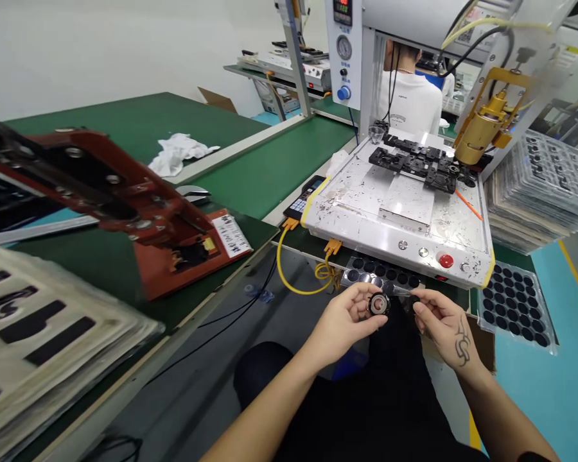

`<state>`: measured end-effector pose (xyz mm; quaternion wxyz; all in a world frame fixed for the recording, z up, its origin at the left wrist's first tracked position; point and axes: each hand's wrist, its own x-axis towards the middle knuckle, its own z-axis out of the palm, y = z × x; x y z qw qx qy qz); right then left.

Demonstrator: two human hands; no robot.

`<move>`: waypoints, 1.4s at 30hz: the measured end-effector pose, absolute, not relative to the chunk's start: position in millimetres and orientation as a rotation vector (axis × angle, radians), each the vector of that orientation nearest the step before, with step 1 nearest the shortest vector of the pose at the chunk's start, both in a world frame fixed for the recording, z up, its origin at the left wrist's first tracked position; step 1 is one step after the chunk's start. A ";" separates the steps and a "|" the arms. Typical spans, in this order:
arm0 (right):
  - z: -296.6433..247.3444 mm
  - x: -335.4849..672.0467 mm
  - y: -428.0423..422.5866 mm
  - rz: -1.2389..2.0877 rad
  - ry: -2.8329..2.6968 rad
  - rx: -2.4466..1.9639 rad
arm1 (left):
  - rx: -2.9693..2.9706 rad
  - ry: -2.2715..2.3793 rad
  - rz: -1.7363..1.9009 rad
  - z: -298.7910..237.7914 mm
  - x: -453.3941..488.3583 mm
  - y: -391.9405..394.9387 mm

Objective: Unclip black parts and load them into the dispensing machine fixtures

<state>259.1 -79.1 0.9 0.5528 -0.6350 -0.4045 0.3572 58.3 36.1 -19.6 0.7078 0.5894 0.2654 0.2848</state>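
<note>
Green workbench (270,173) in a factory room; left hand (347,321) gripping a round part (379,304), right hand (443,324) pinching beside it.

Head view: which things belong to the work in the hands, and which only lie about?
In hand:
- left hand, holding round black part
- right hand, close to the part
- clear tray of black discs

Lying about:
- white rag
- red press
- handheld keypad
- stacked trays

Left hand (344,321) pinches a small round black part (379,304) just below the white machine (395,218); right hand (446,324) fingertips hover just beside it.
</note>
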 end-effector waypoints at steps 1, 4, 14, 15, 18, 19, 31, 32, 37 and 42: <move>1.4 255.1 -74.2 0.907 -0.923 -1.466 | 1.132 0.592 0.621 -16.1 51.8 31.6; -4.0 245.3 -59.3 1.135 -0.796 -1.333 | 0.832 0.607 0.634 -8.6 36.4 21.8; -8.2 230.3 -43.0 1.397 -0.812 -1.203 | 0.673 0.676 0.773 2.4 8.4 2.1; -5.5 229.4 -43.0 1.425 -0.807 -1.194 | 0.668 0.674 0.785 3.0 6.7 0.6; 2.6 226.5 -43.2 1.499 -0.794 -1.173 | 0.680 0.657 0.827 3.7 3.2 -3.1; 4.8 225.4 -43.3 1.517 -0.795 -1.168 | 0.691 0.649 0.836 3.9 2.5 -4.0; 12.0 221.6 -41.4 1.606 -0.866 -1.189 | 0.656 0.613 0.846 3.2 0.6 -8.0; 10.9 222.2 -41.7 1.603 -0.886 -1.190 | 0.641 0.612 0.849 3.1 0.7 -8.0; 7.7 224.6 -40.4 1.553 -0.987 -1.219 | 0.626 0.602 0.863 3.0 3.0 -8.1; 14.9 219.2 -35.5 1.271 -1.266 -1.262 | 0.674 0.618 0.874 2.9 6.3 -10.3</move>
